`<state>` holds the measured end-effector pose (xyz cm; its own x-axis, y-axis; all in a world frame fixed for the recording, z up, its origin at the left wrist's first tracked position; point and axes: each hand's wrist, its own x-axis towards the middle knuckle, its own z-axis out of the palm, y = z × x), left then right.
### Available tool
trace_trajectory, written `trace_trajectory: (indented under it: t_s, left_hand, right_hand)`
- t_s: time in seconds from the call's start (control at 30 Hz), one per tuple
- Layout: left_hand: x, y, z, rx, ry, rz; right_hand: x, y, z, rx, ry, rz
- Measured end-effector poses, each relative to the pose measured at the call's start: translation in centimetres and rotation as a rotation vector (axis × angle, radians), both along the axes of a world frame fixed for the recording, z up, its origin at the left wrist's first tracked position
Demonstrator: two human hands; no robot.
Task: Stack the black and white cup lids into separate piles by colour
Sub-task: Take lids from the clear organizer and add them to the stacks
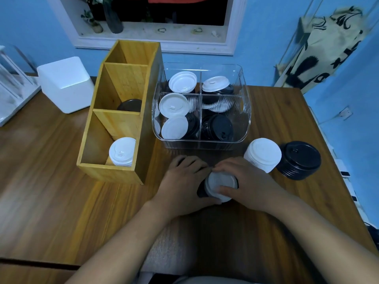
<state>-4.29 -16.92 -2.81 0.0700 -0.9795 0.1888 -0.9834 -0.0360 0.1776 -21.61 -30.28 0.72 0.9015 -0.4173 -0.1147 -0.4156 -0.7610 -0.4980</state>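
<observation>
Both hands meet over a small bunch of lids at the table's front middle. My left hand (pixel 184 181) grips the dark lids (pixel 202 190) on its side, and my right hand (pixel 244 179) holds the white lid (pixel 218 183) on top with thumb and fingers curled round it. To the right stand a pile of white lids (pixel 263 154) and a pile of black lids (pixel 299 159), side by side. The clear divided bin (pixel 245 111) behind holds several loose white and black lids mixed together.
A wooden three-slot organiser (pixel 114 128) stands at the left, with a white lid stack (pixel 122 151) in its front slot and a black lid (pixel 130 105) in the middle one. A white box (pixel 63 83) sits at the far left. The table's right edge runs close beside the black pile.
</observation>
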Motion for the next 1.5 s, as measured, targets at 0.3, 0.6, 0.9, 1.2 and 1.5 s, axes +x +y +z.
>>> trace_trajectory:
  t_s: [0.3,0.6,0.9,1.2,1.5]
  left_hand:
    - [0.0,0.0,-0.2,0.025,0.008,0.021]
    - [0.1,0.1,0.0,0.059,0.048,0.016]
    - [0.2,0.1,-0.3,-0.001,0.010,0.026]
    - [0.0,0.0,0.0,0.001,-0.032,0.031]
    - [-0.3,0.0,0.2,-0.025,-0.002,0.041]
  right_hand:
    - [11.1,-2.1,6.2,-0.548,-0.232,0.229]
    - [16.8,-3.6,6.8,-0.863,0.119,0.428]
    - [4.4,-3.0,9.9,-0.058,-0.287,-0.033]
    - [-8.1,0.0,1.5,0.437,-0.019,-0.334]
    - [-10.5,3.3,-1.1,-0.087,-0.069,-0.495]
